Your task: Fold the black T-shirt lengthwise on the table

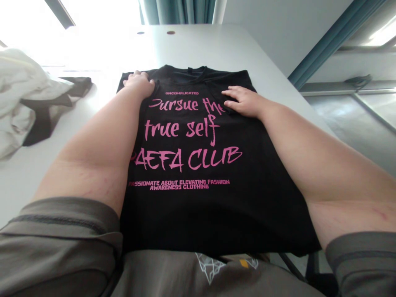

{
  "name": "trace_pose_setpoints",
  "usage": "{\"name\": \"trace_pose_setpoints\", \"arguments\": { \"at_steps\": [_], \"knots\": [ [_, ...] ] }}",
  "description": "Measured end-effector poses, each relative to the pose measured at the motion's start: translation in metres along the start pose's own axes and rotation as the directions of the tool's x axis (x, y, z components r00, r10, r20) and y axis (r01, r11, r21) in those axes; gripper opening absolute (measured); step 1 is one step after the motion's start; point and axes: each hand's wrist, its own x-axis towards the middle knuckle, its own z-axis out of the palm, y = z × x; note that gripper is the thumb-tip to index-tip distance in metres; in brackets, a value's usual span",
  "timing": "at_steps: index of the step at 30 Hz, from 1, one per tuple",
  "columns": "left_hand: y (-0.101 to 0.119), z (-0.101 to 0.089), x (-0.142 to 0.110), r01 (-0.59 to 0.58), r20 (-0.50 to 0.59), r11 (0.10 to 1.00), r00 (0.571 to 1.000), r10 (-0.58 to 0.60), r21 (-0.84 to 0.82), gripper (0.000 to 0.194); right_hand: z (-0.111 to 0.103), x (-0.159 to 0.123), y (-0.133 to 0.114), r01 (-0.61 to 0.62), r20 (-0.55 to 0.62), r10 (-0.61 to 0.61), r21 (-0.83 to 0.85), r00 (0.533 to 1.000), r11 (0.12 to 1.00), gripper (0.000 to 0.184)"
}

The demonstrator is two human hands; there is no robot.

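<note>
A black T-shirt with pink lettering lies spread on the white table, its collar at the far end and its hem toward my body. My left hand rests on the shirt's upper left, near the shoulder, fingers spread over the cloth. On the upper right, my right hand lies on the fabric beside the lettering, fingers stretched out toward the middle. Part of the shirt's left side is hidden under my left forearm.
A heap of white and dark cloth lies on the left of the white table. Two round holes are near the table's far edge. Teal curtains hang behind it. Floor shows at the right.
</note>
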Motion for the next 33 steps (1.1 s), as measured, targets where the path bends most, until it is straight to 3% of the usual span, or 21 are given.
{"name": "trace_pose_setpoints", "arguments": {
  "at_steps": [24, 33],
  "knots": [
    [-0.002, -0.001, 0.002, -0.025, -0.008, 1.000, 1.000, 0.025, -0.009, 0.072, 0.000, -0.001, -0.004, -0.028, -0.025, 0.028, -0.014, 0.999, 1.000, 0.092],
    [-0.003, -0.001, 0.002, -0.011, 0.007, 0.999, 1.000, 0.011, -0.033, 0.082, -0.003, -0.004, -0.010, -0.041, -0.004, 0.041, -0.016, 0.999, 0.999, 0.096]
  ]
}}
